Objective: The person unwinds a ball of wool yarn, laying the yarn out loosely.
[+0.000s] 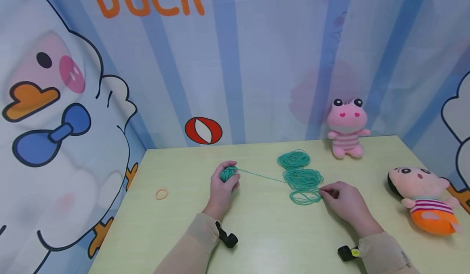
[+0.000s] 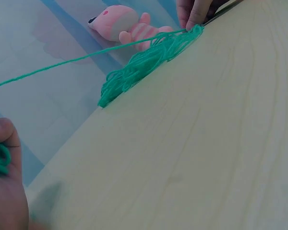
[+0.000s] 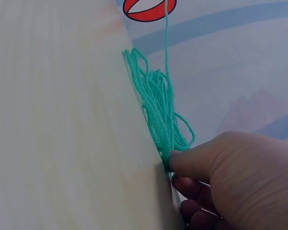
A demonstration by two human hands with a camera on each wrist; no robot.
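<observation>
A small ball of green yarn (image 1: 227, 173) sits in my left hand (image 1: 221, 190), with the fingers curled round it. From it a single strand (image 1: 261, 175) runs taut to the right, toward loose coils of green yarn (image 1: 302, 179) lying on the table. My right hand (image 1: 346, 202) pinches yarn at the right edge of the nearest coil between thumb and index finger. In the right wrist view the thumb (image 3: 187, 164) presses on the end of the yarn bundle (image 3: 156, 103). The left wrist view shows the same bundle (image 2: 144, 64) low on the tabletop.
A tan ring (image 1: 161, 193) lies on the table left of my left hand. A pink plush toy (image 1: 346, 128) sits at the back right, and another plush in an orange bottom (image 1: 429, 200) lies at the right. A printed backdrop (image 1: 257, 62) stands behind the table (image 1: 264, 241).
</observation>
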